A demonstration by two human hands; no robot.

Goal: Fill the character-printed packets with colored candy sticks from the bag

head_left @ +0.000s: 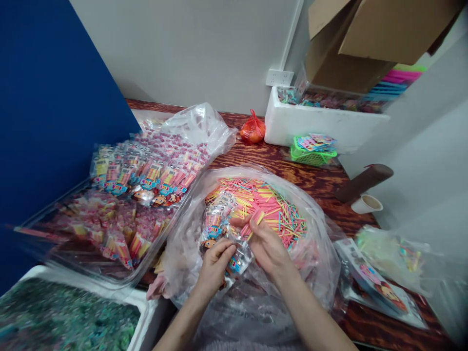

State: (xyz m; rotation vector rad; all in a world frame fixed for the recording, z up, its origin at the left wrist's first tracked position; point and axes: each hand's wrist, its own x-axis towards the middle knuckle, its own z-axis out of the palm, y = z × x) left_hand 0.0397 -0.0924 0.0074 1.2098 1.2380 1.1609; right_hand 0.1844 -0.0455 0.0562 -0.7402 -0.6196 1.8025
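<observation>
My left hand [216,263] pinches a small clear printed packet [236,261] with blue lettering and a cartoon face. Between the fingers of my right hand [268,243] is a small bunch of pink and yellow sticks [257,218], held close to the packet's mouth. Both hands are over a large clear plastic bag [318,214], spread wide and full of loose thin sticks [268,197] in pink, yellow and blue. Several more printed packets [215,217] lie on the sticks, just beyond my left hand.
To the left, a clear tray [146,273] bears heaped filled packets [153,180]. A white foam box [146,312] stands at lower left. Toward the back are a red bag [253,129], a green basket [310,157] and a foam box [321,119]. A paper cup [366,204] and brown flask [365,181] stand right.
</observation>
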